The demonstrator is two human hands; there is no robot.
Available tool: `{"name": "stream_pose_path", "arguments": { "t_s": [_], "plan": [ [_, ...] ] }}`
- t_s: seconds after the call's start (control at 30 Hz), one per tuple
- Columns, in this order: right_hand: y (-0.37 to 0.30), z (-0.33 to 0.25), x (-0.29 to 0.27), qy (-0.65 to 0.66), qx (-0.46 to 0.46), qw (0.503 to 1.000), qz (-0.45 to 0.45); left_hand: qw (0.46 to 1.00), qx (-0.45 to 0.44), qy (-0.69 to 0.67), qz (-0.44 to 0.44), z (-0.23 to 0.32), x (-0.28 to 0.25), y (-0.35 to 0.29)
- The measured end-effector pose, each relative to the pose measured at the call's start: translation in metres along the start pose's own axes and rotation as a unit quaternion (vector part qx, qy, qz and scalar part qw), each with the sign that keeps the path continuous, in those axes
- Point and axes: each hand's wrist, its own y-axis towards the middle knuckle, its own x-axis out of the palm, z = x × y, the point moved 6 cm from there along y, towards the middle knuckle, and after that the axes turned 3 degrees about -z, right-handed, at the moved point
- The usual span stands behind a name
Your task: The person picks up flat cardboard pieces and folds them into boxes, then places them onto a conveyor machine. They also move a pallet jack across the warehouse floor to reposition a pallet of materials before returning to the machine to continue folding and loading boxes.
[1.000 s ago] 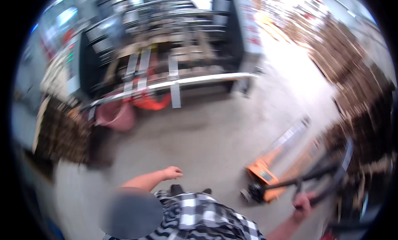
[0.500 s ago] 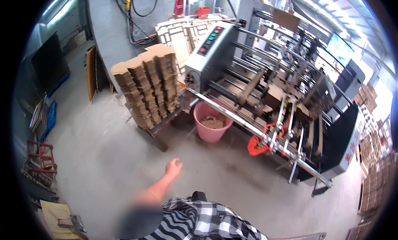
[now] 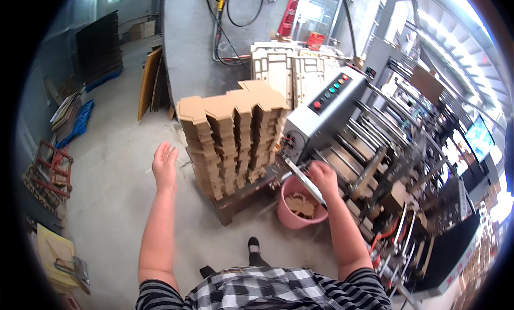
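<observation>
Left hand (image 3: 165, 164) raised, open, beside cardboard stack (image 3: 226, 141); right hand (image 3: 323, 177) curled (grip unclear).

The light is bright and white at the right, where strips shine along the roof (image 3: 455, 34) and the screen (image 3: 480, 140) glows strongly. Near the right rim, some parts are almost washed out. The upper left is dimmer. Deep shadow fills the gaps of the cardboard stack (image 3: 230, 144), while its top is evenly lit. Focus is mostly clear in the middle; straight edges bend outward, and the corners are black.
</observation>
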Motion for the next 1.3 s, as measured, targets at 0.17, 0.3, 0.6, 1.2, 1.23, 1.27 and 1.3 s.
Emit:
{"name": "stream_pose_path", "arguments": {
  "t_s": [0.17, 0.3, 0.6, 1.2, 1.23, 1.27, 1.3],
  "plan": [
    [0.225, -0.036, 0.052, 0.086, 0.079, 0.993, -0.006, 0.987, -0.088, 0.128, 0.036, -0.043, 0.021, 0.112],
    [0.340, -0.016, 0.092, 0.007, 0.170, 0.982, -0.077, 0.968, -0.209, 0.138, -0.007, -0.070, 0.051, 0.151],
    [0.367, -0.008, 0.144, 0.001, 0.270, 0.919, -0.287, 0.966, -0.246, 0.080, -0.012, -0.093, 0.055, 0.157],
    [0.368, -0.062, 0.124, 0.252, 0.135, 0.934, -0.215, 0.995, -0.098, 0.006, -0.018, -0.042, 0.060, 0.157],
    [0.369, -0.061, 0.121, 0.272, 0.117, 0.933, -0.205, 0.997, -0.072, 0.002, -0.023, -0.032, 0.063, 0.161],
    [0.370, -0.066, 0.119, 0.295, 0.073, 0.932, -0.197, 0.999, -0.046, 0.000, -0.026, -0.021, 0.066, 0.164],
    [0.370, -0.071, 0.115, 0.318, 0.030, 0.929, -0.188, 1.000, -0.010, -0.007, -0.024, -0.007, 0.070, 0.167]
  ]
}}
